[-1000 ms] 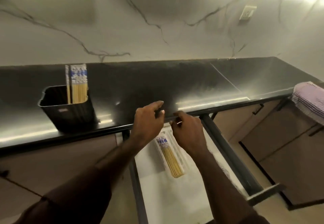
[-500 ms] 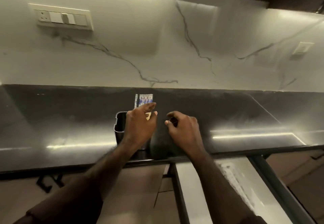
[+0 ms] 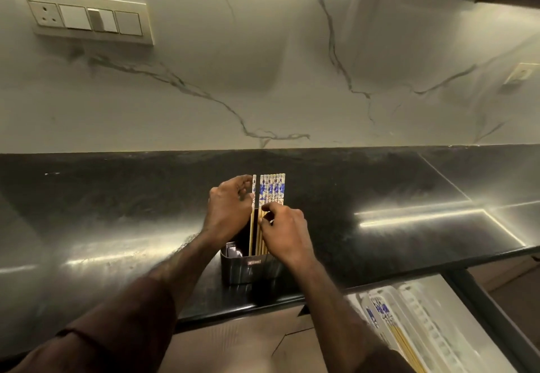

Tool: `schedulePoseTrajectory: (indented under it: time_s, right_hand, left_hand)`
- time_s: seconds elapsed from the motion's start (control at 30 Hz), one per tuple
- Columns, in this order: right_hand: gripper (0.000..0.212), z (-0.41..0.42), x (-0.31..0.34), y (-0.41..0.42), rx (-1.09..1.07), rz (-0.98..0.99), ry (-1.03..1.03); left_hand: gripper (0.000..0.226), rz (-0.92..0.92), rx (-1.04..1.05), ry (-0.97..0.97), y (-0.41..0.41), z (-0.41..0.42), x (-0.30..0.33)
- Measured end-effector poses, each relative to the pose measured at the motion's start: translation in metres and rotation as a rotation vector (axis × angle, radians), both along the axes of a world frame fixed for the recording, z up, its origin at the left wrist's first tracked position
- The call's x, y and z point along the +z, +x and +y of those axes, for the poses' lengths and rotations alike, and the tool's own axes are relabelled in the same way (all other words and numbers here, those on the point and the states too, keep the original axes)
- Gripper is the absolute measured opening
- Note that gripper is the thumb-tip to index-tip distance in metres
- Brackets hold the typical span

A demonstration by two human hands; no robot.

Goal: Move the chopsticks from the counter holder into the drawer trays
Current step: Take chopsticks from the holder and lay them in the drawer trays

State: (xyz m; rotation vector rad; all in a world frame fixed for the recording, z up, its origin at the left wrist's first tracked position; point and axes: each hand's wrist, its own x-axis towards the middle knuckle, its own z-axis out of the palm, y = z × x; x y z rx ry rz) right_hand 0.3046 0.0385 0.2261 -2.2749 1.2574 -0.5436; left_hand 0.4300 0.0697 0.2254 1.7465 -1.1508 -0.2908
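Both hands, left hand (image 3: 229,212) and right hand (image 3: 285,234), pinch upright chopsticks (image 3: 271,193) (blue-patterned tops) in the holder (image 3: 251,269).

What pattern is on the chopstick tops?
Blue floral print on white, on the chopsticks; head view.

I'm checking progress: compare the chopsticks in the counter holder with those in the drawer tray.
The chopsticks in the holder stand upright, a full row, with both hands on them; the chopsticks in the drawer tray lie flat, only a few, untouched. The holder is dark, the tray white. Both sets share blue-patterned tops and pale wood shafts.
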Motion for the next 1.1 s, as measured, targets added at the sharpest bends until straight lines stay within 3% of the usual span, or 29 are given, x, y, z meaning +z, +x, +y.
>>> schedulePoseTrajectory:
  time_s: [0.27, 0.67, 0.93, 1.1]
  right_hand:
    - [0.033, -0.019, -0.024, 0.007, -0.041, 0.028, 0.132]
    - [0.029, -0.024, -0.036, 0.014, -0.055, 0.068, 0.160]
    - [0.021, -0.021, -0.040, 0.022, -0.088, 0.125, 0.145]
    - [0.021, -0.020, -0.036, 0.023, -0.081, 0.076, 0.172]
  left_hand:
    - [0.052, 0.124, -0.041, 0.082, 0.008, -0.028, -0.023]
    - [0.055, 0.307, -0.008, 0.031, 0.012, -0.046, -0.038]
    - [0.054, 0.264, -0.004, 0.027, 0.013, -0.047, -0.040]
    - [0.058, 0.345, -0.014, -0.008, 0.017, -0.041, -0.031]
